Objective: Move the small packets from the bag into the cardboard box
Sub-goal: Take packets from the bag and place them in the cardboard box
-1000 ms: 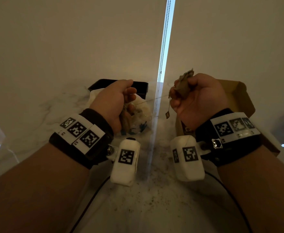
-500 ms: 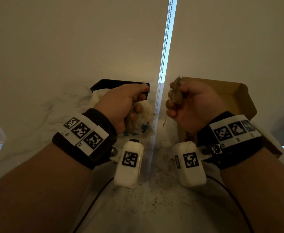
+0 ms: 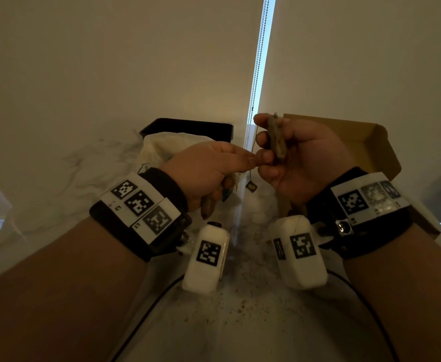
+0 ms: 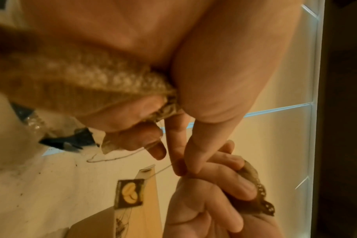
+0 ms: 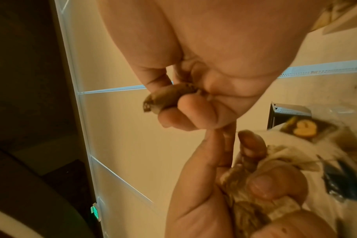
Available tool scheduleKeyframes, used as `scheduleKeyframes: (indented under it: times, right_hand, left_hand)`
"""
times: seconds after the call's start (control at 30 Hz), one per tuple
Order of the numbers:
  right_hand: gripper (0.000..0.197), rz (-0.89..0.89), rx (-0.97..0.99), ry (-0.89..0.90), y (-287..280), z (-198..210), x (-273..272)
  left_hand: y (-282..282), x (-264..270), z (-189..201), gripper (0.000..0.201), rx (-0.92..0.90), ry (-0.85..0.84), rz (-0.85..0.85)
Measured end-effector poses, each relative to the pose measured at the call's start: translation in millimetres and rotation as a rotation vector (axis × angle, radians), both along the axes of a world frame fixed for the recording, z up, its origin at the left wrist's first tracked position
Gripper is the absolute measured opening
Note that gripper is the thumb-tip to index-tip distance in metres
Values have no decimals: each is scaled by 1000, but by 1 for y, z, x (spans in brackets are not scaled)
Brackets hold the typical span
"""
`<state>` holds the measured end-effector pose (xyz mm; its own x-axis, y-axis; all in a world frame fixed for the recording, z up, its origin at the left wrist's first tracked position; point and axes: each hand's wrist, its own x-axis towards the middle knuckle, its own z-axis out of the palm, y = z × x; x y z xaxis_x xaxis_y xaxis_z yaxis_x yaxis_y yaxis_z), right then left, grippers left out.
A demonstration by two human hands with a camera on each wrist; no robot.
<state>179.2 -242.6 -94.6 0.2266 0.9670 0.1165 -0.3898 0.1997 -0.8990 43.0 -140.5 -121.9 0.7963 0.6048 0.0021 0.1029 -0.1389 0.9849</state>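
Note:
My right hand grips a small brown packet upright, just left of the open cardboard box. That packet's string hangs down to a paper tag. My left hand sits against the right fingers and pinches the string between thumb and forefinger. Its other fingers curl round more packets. Behind the left hand lies the clear plastic bag. The right wrist view shows the held packet and the left hand's packets.
A black tray stands behind the bag at the wall. The white marble table has dark crumbs scattered near me. A bead cord hangs at the window gap. Cables run from the wrist cameras across the table.
My left hand has risen from the bag toward the right hand and now pinches the string. The right hand has turned so the packet stands upright, and the tag hangs between the hands.

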Motion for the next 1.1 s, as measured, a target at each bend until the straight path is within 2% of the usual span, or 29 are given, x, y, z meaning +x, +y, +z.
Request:
scheduleKeyframes:
  times: [0.2,0.37,0.57,0.9,1.0,1.1]
  right_hand:
    - [36,7,21,21,-1,1,2]
    - [34,24,66,56,-2,4,4]
    - [30,-55,128,111,0,5,8]
    - [29,-121,144,70,1,2,8]
    - [26,-129,160,41,2,1,8]
    - [25,-175,170,26,4,0,9]
  left_hand:
    - [1,2,0,9,0,-65,99]
    - [5,-2,2,14,15,-85,157]
    - [9,-4,2,14,16,-94,228]
    - [10,-5,4,14,91,-126,318]
    - [10,-6,4,10,168,-90,318]
    - [6,-8,7,8,232,-23,246]
